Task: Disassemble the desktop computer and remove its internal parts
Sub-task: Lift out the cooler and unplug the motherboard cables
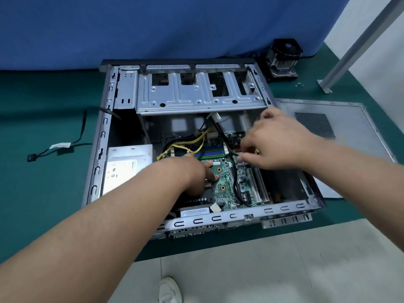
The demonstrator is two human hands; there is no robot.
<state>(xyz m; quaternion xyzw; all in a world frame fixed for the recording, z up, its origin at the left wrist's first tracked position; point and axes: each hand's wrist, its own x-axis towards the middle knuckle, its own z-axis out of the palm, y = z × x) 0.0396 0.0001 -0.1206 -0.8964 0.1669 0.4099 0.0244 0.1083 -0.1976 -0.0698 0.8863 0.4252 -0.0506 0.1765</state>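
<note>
Lying open on green table (32, 101): computer case (99, 149) with green board (227, 182), yellow wires (192, 139), silver power box (126, 165) inside. Left hand (196, 173) pressing board, fingers straight. Right hand (277, 143) curled over board's far edge, grip too blurry to tell.

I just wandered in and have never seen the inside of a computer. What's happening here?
A person is taking apart a desktop computer case that lies open on a green mat. Both hands are down inside it: the left hand rests on the green motherboard, while the right hand works at the cables or connectors near the board's far edge; motion blur hides exactly what its fingers grip. The side panel and a cooler fan already lie outside the case. The power supply is still inside.
</note>
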